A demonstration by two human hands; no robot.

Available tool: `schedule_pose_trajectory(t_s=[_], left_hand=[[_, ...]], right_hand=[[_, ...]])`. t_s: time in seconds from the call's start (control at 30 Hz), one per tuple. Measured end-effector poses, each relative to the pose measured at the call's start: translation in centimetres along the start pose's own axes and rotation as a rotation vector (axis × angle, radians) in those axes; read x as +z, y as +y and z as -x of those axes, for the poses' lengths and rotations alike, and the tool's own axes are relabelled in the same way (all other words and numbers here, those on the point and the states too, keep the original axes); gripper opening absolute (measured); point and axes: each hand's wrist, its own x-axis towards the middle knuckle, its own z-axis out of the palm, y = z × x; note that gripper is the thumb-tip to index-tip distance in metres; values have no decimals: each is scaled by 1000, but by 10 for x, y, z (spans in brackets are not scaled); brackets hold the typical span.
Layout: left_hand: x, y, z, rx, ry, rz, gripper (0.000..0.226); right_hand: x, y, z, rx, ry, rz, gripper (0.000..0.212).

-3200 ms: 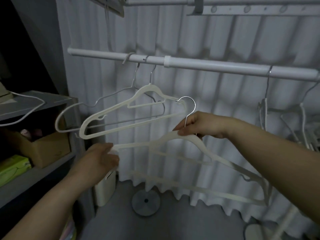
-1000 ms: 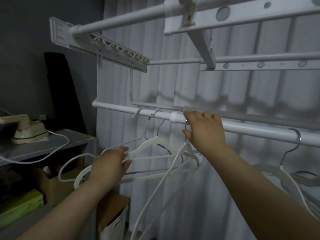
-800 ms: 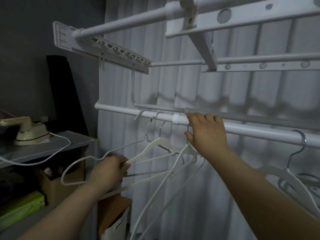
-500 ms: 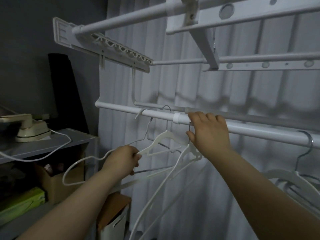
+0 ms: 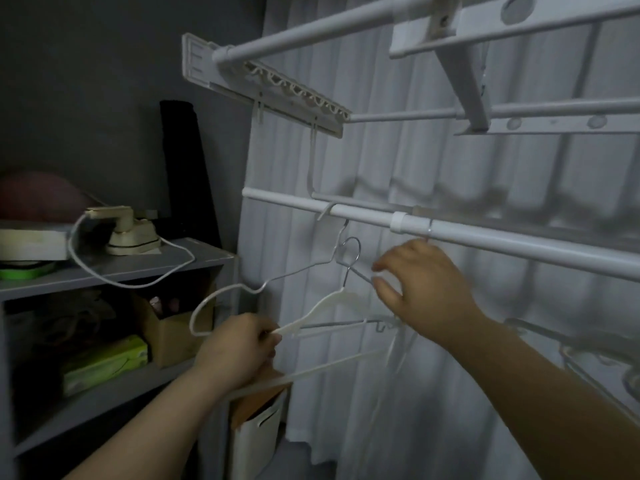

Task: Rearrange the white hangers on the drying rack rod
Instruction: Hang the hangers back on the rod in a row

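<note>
The rod (image 5: pixel 502 242) is white. Below it, the hanger (image 5: pixel 311 311) is white with a silver hook. Behind the rod, the curtain (image 5: pixel 433 161) is pale grey-white. Left of the rod are a grey shelf (image 5: pixel 194 254), a cream iron (image 5: pixel 131 233), a green box (image 5: pixel 104 363) and a brown cardboard box (image 5: pixel 173 337).

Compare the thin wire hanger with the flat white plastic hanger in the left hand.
The thin wire hanger hangs from the white rod; the flat white plastic hanger is off it, gripped by the left hand. The wire one is slim, the plastic one broader. Both have metal hooks.
</note>
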Motion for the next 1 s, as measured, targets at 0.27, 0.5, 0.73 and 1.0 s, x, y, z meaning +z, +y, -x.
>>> schedule_pose_trajectory(t_s=[0.27,0.5,0.73,1.0], left_hand=[[-82,-67,95,-108,48,-33,34],[-141,-122,172,-91,-47,140,35],[-148,-149,204,-142,-78,162,21],[-107,-117,220,-56,-173,357,14]], right_hand=[[29,-90,-16,119,-486,-370,54],[11,-184,-15,124,-725,-1000,17],[-13,-231,24,121,-931,-1181,13],[-21,-243,50,383,-838,-1064,23]])
